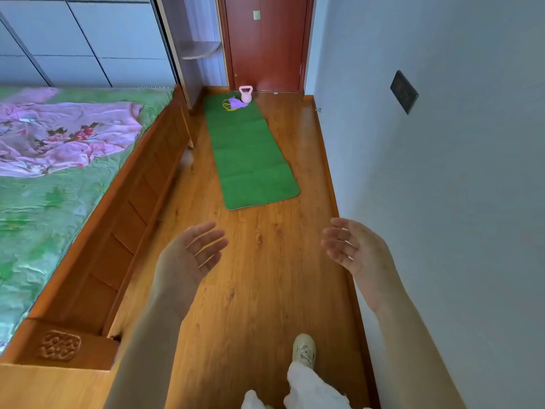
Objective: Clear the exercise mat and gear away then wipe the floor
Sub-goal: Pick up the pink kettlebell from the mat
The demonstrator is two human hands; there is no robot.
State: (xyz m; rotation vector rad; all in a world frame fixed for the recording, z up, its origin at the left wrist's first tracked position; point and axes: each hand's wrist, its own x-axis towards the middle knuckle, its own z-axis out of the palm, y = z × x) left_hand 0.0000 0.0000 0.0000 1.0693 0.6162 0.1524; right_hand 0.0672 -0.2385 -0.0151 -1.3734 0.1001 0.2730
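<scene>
Both hands, left hand [188,255] and right hand [356,249], are hovering spread and empty; green mat [250,152] is lying at 12 o'clock, bare floor [259,276] between.

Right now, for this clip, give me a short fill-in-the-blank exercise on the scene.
1. The pink kettlebell stands at the mat's end nearest the ____.
2. The exercise mat is coloured ____.
3. Both the left hand and right hand hold ____.

Missing words: door; green; nothing
</scene>
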